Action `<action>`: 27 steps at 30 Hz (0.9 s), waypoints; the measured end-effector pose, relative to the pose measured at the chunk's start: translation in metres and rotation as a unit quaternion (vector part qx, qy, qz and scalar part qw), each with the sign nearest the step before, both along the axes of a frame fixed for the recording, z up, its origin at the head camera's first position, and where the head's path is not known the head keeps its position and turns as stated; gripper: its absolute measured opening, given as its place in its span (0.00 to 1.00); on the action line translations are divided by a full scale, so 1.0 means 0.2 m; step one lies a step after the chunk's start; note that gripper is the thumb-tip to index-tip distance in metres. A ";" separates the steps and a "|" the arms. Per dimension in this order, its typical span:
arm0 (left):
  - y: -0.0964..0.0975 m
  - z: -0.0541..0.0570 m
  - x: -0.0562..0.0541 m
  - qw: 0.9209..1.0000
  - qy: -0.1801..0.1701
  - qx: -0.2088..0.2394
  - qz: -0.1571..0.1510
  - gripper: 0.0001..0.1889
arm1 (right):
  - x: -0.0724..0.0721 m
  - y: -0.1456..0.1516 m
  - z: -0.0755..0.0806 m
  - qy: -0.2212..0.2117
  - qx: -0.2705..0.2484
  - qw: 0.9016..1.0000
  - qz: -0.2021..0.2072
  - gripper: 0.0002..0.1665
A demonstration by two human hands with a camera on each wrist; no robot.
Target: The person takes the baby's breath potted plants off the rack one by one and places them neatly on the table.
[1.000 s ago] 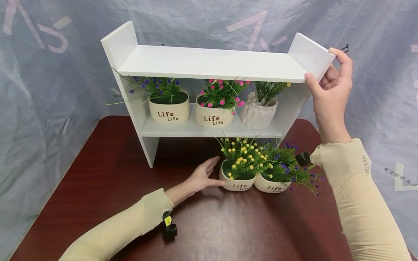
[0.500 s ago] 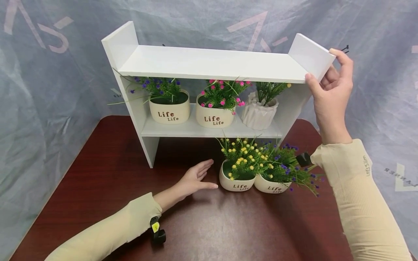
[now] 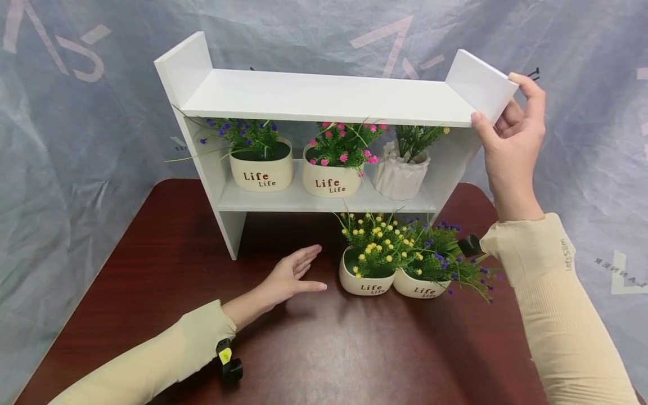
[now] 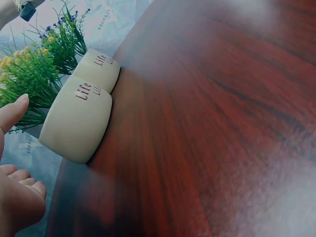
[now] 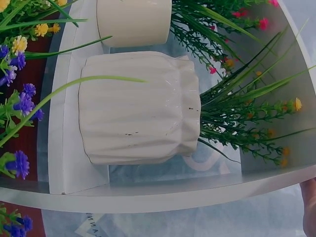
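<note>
My right hand (image 3: 516,132) grips the upper right side panel of the white shelf (image 3: 329,101), thumb at the front edge and fingers over the top. Left of the yellow-flowered pot (image 3: 367,281), my left hand (image 3: 280,281) hovers with relaxed, spread fingers, holding nothing and apart from the pot. A second cream pot with purple flowers (image 3: 422,287) stands against that pot's right side on the table. In the left wrist view, the thumb (image 4: 15,112) overlaps the greenery. A white pleated pot (image 5: 140,108) fills the middle of the right wrist view.
On the shelf's middle board sit a purple-flowered pot (image 3: 262,169), a pink-flowered pot (image 3: 331,177) and the pleated pot. The dark red table (image 3: 324,349) carries the shelf. Grey cloth (image 3: 304,34) hangs behind.
My left hand has drawn away from the yellow-flowered pot, moving left and toward me. The right hand keeps its grip on the shelf, and the pots stay where they were.
</note>
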State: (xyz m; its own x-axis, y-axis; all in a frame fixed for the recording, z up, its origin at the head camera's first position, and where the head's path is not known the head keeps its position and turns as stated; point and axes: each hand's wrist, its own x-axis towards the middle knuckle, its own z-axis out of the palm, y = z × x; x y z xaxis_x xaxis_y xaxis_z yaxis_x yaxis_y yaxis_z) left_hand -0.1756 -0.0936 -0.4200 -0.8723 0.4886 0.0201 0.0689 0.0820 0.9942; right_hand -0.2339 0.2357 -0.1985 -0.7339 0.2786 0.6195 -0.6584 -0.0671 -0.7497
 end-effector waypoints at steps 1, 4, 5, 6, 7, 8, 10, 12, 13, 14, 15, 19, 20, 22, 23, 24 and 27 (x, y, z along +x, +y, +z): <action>-0.01 0.01 0.00 1.000 0.003 0.001 -0.001 0.46 | 0.00 0.00 0.00 0.000 0.001 1.000 0.001 0.34; -0.03 0.04 0.00 1.000 0.010 0.001 0.000 0.45 | 0.00 -0.01 0.01 -0.002 0.005 1.000 0.000 0.34; -0.04 0.05 0.00 1.000 0.012 -0.001 0.000 0.45 | 0.00 -0.01 0.01 -0.003 0.006 1.000 -0.001 0.34; -0.05 0.06 0.00 1.000 0.013 0.000 0.001 0.45 | 0.00 -0.01 0.02 -0.005 0.007 1.000 -0.001 0.34; -0.05 0.07 0.00 1.000 0.013 0.002 0.001 0.45 | 0.01 -0.01 0.02 -0.006 0.007 1.000 -0.001 0.34; -0.06 0.08 0.00 1.000 0.015 0.000 0.002 0.45 | 0.01 -0.01 0.02 -0.007 0.008 1.000 -0.002 0.34; -0.07 0.11 0.01 1.000 0.021 -0.009 0.003 0.45 | 0.01 0.00 0.02 -0.008 0.008 1.000 -0.002 0.34; -0.08 0.13 0.01 0.999 0.029 -0.020 0.004 0.45 | 0.01 0.00 0.01 -0.009 0.007 1.000 -0.001 0.34; -0.09 0.15 0.01 0.999 0.034 -0.027 0.003 0.45 | 0.01 0.00 0.01 -0.009 0.006 1.000 -0.002 0.34; -0.10 0.16 0.01 0.999 0.040 -0.034 0.002 0.45 | 0.01 0.01 0.01 -0.009 0.005 1.000 -0.001 0.34; -0.10 0.18 0.01 0.998 0.046 -0.040 0.000 0.45 | 0.01 0.01 0.01 -0.009 0.004 1.000 -0.001 0.35; -0.13 0.26 0.01 0.996 0.068 -0.052 -0.004 0.44 | 0.01 0.02 0.00 -0.008 -0.002 1.000 -0.004 0.35; -0.13 0.28 0.01 0.996 0.073 -0.055 -0.004 0.44 | 0.00 0.02 0.00 -0.006 -0.001 1.000 -0.004 0.35; -0.15 0.32 0.02 0.995 0.082 -0.060 -0.002 0.43 | 0.00 0.02 0.00 -0.005 -0.002 1.000 -0.006 0.35; -0.15 0.34 0.02 0.994 0.086 -0.062 -0.001 0.43 | 0.00 0.02 0.00 -0.004 -0.002 1.000 -0.007 0.35; -0.16 0.35 0.02 0.994 0.092 -0.065 0.000 0.43 | 0.00 0.02 0.00 -0.003 -0.002 1.000 -0.006 0.35; -0.19 0.41 0.03 0.992 0.108 -0.071 0.003 0.42 | -0.01 0.01 0.00 -0.003 -0.003 1.000 -0.004 0.35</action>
State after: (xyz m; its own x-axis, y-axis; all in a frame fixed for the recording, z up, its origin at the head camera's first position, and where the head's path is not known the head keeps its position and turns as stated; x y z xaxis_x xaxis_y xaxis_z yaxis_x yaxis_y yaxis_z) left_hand -0.1692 -0.1309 -0.3374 -0.8587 0.4938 0.1373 0.2771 0.2218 0.9349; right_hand -0.2352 0.2380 -0.1988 -0.7350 0.2889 0.6134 -0.6547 -0.0669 -0.7529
